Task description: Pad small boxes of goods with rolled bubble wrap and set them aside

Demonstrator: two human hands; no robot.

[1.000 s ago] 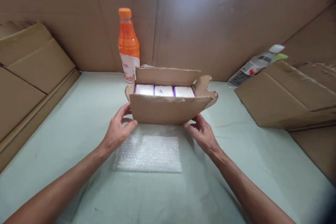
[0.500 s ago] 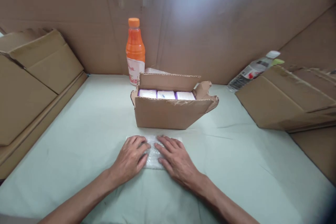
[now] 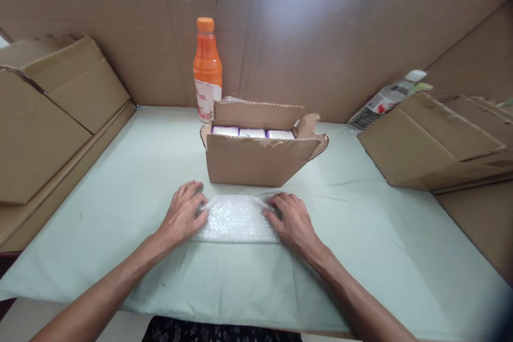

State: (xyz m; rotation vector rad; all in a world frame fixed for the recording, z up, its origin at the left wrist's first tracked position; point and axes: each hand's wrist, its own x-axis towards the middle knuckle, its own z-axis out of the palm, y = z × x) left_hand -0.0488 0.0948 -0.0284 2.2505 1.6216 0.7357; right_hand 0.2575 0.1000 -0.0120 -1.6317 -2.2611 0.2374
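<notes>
A folded piece of clear bubble wrap [image 3: 238,219] lies flat at the front middle of the table. My left hand [image 3: 184,211] is closed on its left end, thumb resting on top. At the opposite end, my right hand [image 3: 290,219] pinches the upper right edge, where the wrap is pulled up slightly. Just behind stands an open cardboard box [image 3: 248,160] with its flaps up. Three white packs with purple edges [image 3: 252,132] sit side by side inside it; their lower parts are hidden.
An orange drink bottle [image 3: 207,72] stands behind the box. On the right, a clear bottle [image 3: 387,101] leans by a cardboard carton [image 3: 425,144]. Another carton [image 3: 48,128] is at the left. A pale green cloth [image 3: 344,246] covers the table before a cardboard wall [image 3: 312,26].
My hands have moved apart, from lying on the middle of the bubble wrap to its two ends, uncovering it. The view has tilted down, showing the table's front edge.
</notes>
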